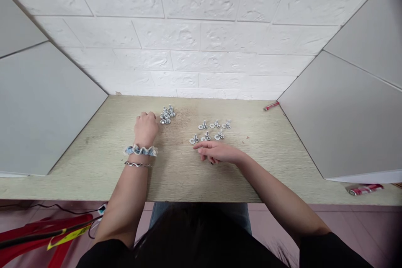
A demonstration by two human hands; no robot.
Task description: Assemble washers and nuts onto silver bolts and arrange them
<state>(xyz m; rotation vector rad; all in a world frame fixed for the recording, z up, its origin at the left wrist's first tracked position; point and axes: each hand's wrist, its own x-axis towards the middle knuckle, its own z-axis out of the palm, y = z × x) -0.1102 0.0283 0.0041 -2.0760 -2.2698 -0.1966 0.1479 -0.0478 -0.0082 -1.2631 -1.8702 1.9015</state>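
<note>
Bolts (166, 117) stand in a tight pile near the wall (188, 58), at 2 o'clock from the left hand (146, 129), in the head view. They overlap so much that they cannot be counted, and small parts among them blur together. More bolts stand in six small groups at 12 to 11 o'clock from the right hand (220, 153).

The left hand lies back up beside the pile; its fingers curl down and their tips are hidden, so whether they grip or touch anything cannot be told. The right hand is loosely open, index finger reaching towards 9 o'clock, the other fingers partly bent beneath and partly hidden. Nothing shows in its grasp; the index tip is just beside the nearest group, and contact is unclear.

All the bolts look silvery and shiny, threaded ends up. Each group has one bolt with a flat washer (192, 141) on its 9 o'clock side and a nut (197, 140) on its 3 o'clock side, in two rows of three on the pale wooden table (201, 180).
</note>
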